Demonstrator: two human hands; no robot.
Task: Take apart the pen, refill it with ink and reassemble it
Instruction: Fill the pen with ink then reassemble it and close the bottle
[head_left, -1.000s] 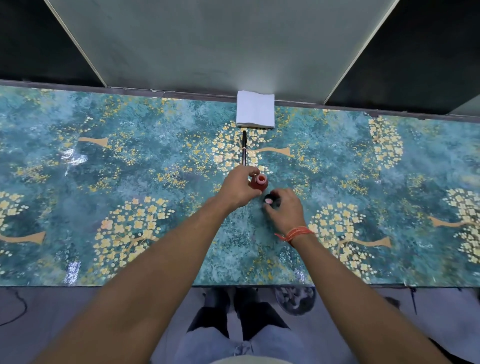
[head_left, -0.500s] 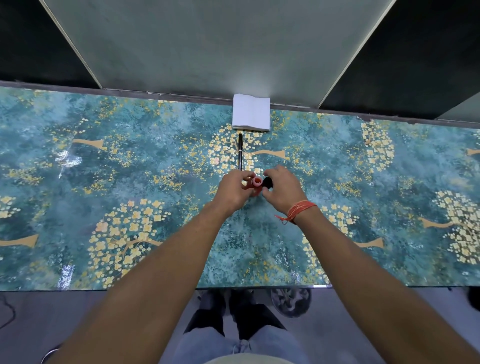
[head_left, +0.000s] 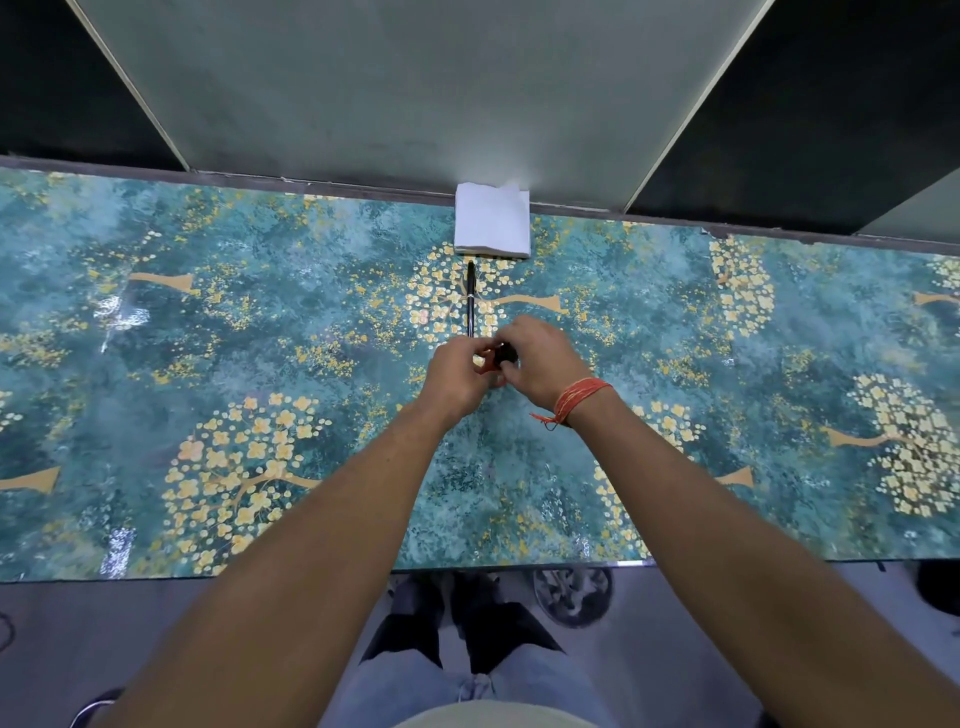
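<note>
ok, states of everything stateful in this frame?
pen: lying flat on the table, assembled, untouched
ink bottle: red, gripped by left hand
bottle cap: black, pinched by right hand, at the bottle mouth; seated or not, cannot tell
tissue: folded, unused

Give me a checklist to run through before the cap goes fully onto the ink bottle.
1. Left hand grips the red ink bottle: ok.
2. Right hand holds the black cap: ok.
3. Cap seated square on the neck: cannot tell, fingers hide it.
4. Pen lies apart from the hands on the table: ok.
5. Folded tissue within reach for drips: ok.
6. Ink spilled on the table: cannot tell.
</note>
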